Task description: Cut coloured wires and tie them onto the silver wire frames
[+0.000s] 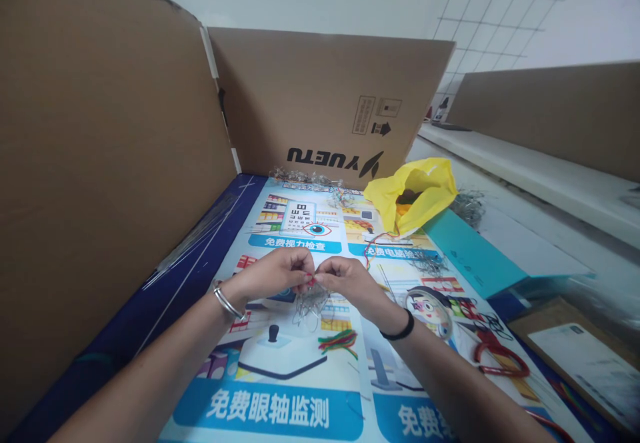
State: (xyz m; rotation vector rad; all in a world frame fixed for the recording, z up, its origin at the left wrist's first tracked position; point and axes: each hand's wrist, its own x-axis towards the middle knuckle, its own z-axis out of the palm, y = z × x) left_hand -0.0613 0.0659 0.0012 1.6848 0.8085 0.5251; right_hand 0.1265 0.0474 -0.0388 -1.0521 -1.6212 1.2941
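My left hand, with a silver bangle at the wrist, is closed in a pinch above the middle of the printed sheet. Fingertip to fingertip with it, my right hand pinches too, a black band around its wrist. From between the fingers hangs a bunch of thin silvery wire loops. Small red spots show at the fingertips; whether they are thread or nails I cannot tell. Just below the hands lies a small bundle of coloured strings, green, red and yellow.
Cardboard panels stand at the left and back. A yellow bag lies open at the back right, near more tangled wire. A red-handled tool, a turquoise box and a brown parcel are at the right.
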